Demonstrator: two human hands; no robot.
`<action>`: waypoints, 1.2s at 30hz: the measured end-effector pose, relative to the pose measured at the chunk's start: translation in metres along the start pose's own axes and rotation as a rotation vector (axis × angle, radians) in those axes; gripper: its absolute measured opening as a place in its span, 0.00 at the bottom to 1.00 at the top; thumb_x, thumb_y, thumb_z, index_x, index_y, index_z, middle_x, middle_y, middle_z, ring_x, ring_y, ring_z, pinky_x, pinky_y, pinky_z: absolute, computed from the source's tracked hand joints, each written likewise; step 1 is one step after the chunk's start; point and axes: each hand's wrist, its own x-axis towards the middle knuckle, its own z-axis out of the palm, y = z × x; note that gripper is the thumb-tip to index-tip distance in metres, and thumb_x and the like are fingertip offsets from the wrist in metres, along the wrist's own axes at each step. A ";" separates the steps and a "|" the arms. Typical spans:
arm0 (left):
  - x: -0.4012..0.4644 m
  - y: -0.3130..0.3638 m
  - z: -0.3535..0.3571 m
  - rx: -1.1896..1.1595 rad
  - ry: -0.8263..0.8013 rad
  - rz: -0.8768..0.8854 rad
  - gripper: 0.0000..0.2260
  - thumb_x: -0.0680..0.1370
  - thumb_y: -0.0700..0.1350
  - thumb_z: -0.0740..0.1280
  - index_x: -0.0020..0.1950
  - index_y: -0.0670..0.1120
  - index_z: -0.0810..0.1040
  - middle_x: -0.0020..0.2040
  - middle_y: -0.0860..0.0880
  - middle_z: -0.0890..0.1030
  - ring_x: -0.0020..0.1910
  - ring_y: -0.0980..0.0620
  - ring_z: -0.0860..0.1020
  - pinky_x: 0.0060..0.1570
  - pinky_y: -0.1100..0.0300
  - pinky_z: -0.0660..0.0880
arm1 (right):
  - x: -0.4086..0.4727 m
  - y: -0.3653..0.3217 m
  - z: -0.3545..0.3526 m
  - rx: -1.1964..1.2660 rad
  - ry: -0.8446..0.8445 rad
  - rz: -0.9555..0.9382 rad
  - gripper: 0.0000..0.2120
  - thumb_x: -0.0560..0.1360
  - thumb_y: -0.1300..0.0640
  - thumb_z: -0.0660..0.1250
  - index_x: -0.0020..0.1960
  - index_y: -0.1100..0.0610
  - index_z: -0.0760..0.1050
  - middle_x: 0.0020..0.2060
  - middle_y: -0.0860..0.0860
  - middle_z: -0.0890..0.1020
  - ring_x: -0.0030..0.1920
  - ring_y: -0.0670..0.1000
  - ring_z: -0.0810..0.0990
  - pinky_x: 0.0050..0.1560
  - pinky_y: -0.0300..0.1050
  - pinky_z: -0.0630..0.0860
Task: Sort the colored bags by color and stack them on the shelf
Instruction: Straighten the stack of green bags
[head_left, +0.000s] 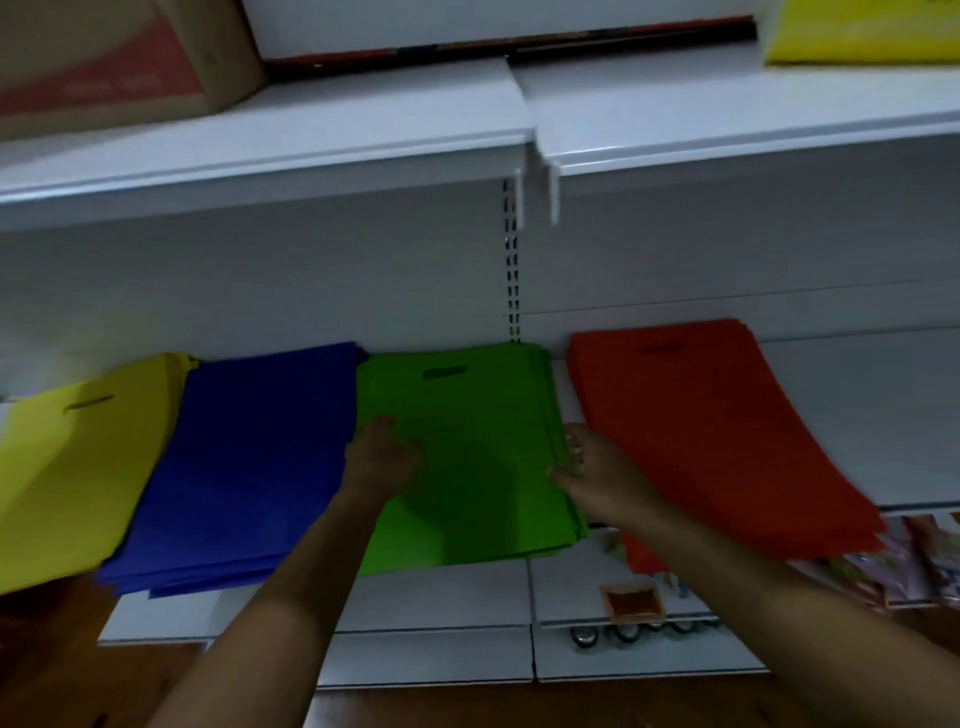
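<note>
4 flat stacks of fabric bags lie along the white metal shelf (857, 415): yellow (78, 467), blue (249, 467), green (467, 467), orange-red (701, 431). Over the green stack, the left hand (382, 457) rests loosely curled on top, while the right hand (587, 467) pinches its right edge (fingers blurred). Squaring that edge flush, with the top pressed flat, would keep colours apart. No writing is readable.

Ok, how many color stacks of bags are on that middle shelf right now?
4, left to right: yellow stack, blue stack, green stack under both hands, orange stack. The yellow one runs past the frame edge, so more could be hidden there.
</note>
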 end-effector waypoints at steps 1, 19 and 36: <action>0.006 -0.010 -0.004 0.053 -0.019 -0.029 0.26 0.73 0.52 0.66 0.67 0.43 0.69 0.62 0.42 0.75 0.57 0.41 0.77 0.58 0.50 0.74 | 0.003 -0.002 0.008 -0.007 0.006 0.029 0.23 0.77 0.55 0.67 0.70 0.54 0.67 0.60 0.52 0.76 0.58 0.54 0.78 0.56 0.47 0.77; 0.039 -0.036 -0.002 -0.015 -0.120 -0.002 0.14 0.75 0.42 0.67 0.60 0.44 0.73 0.55 0.44 0.77 0.51 0.45 0.78 0.45 0.59 0.73 | 0.013 -0.006 0.054 -0.324 0.080 0.252 0.27 0.77 0.48 0.63 0.71 0.58 0.61 0.70 0.60 0.62 0.70 0.62 0.60 0.66 0.55 0.65; 0.046 -0.044 0.004 -0.017 -0.075 0.010 0.16 0.74 0.41 0.67 0.62 0.43 0.75 0.56 0.42 0.79 0.51 0.43 0.79 0.51 0.54 0.77 | 0.048 -0.011 0.041 -0.279 0.116 0.234 0.28 0.77 0.48 0.64 0.72 0.56 0.60 0.70 0.60 0.63 0.69 0.62 0.60 0.63 0.53 0.66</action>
